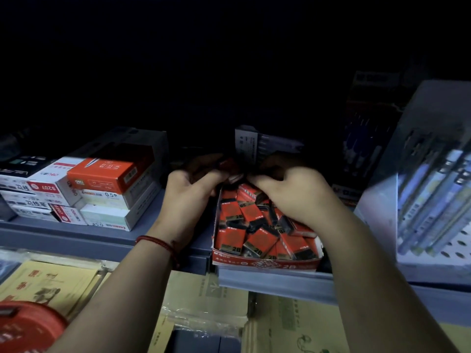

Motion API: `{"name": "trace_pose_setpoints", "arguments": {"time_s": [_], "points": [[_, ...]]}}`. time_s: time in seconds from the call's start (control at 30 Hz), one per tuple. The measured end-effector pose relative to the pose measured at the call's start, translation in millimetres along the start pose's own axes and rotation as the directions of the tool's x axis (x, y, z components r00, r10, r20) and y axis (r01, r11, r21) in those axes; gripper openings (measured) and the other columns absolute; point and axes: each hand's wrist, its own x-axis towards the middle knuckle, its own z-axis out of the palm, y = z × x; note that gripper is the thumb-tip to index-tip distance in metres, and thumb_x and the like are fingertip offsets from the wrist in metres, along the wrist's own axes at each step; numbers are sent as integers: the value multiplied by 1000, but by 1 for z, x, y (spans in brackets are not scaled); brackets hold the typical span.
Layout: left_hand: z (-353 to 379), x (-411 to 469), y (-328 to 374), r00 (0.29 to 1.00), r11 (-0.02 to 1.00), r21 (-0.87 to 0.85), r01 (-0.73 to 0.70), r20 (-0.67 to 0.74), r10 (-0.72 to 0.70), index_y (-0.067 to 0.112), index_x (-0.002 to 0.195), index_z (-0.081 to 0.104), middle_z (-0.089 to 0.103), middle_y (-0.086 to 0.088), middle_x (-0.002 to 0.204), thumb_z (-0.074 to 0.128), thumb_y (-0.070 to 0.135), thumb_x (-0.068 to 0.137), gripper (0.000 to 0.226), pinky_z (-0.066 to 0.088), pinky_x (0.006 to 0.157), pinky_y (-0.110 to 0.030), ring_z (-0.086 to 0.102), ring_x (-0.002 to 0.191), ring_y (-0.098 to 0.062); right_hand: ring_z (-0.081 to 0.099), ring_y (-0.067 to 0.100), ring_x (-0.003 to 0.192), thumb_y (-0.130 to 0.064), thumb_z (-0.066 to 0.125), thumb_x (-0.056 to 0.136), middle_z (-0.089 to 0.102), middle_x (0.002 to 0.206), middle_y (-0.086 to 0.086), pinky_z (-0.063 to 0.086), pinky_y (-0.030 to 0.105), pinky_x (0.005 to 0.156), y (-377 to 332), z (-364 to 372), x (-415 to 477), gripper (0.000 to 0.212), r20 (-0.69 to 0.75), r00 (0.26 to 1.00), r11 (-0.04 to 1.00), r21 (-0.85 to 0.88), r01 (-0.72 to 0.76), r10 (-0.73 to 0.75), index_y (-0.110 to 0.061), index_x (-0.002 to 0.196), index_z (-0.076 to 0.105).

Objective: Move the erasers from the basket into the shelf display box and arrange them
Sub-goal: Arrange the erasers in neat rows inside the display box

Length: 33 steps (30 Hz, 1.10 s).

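A red and white display box (265,263) sits on the grey shelf, filled with several red-and-black 2B erasers (254,235) lying at mixed angles. Both hands reach over the back of the box. My left hand (188,187) grips a red eraser (228,165) at the box's far left corner. My right hand (295,192) has its fingers curled over the erasers at the back; what it pinches is blurred and dark. A red basket rim (28,324) shows at the bottom left.
Stacked orange and white refill boxes (102,189) stand left of the display box on the grey shelf (76,238). Hanging pen packs (433,200) fill the right. Yellow paper pads (204,301) lie on the lower shelf. The shelf's back is dark.
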Motion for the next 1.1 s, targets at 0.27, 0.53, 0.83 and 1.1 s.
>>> {"name": "trace_pose_setpoints", "arguments": {"time_s": [0.27,0.53,0.83,1.1], "points": [[0,-3,-1,998,999,4,45,36,-45,5,111,71,78,-11,94,72,2,86,26,62,78,-33,75,90,-29,68,11,89,-37,65,92,73,93,-10,56,35,89,2,-2,1,9,-103,995,933,359,26,12,-33,95,74],[3,-6,0,997,975,220,10,73,-27,19,112,72,78,-6,94,81,18,82,31,63,76,-43,76,87,-30,69,11,85,-30,69,91,71,87,-10,59,31,77,4,-4,-4,11,-40,999,946,324,18,-5,-40,97,69],[4,-5,4,968,926,378,28,220,-119,23,115,71,77,5,104,87,38,66,54,62,82,-41,76,91,-15,52,-6,75,-21,64,92,57,81,-24,41,1,56,22,-25,-3,26,-100,994,971,236,-20,45,-41,76,61],[6,-3,-2,980,893,450,-12,183,-79,23,115,72,77,9,104,87,32,74,44,60,88,-39,74,93,-7,53,-3,75,-28,62,91,60,83,-18,44,16,63,27,-23,-2,15,-17,1000,999,-23,-24,24,-41,98,61]]}}
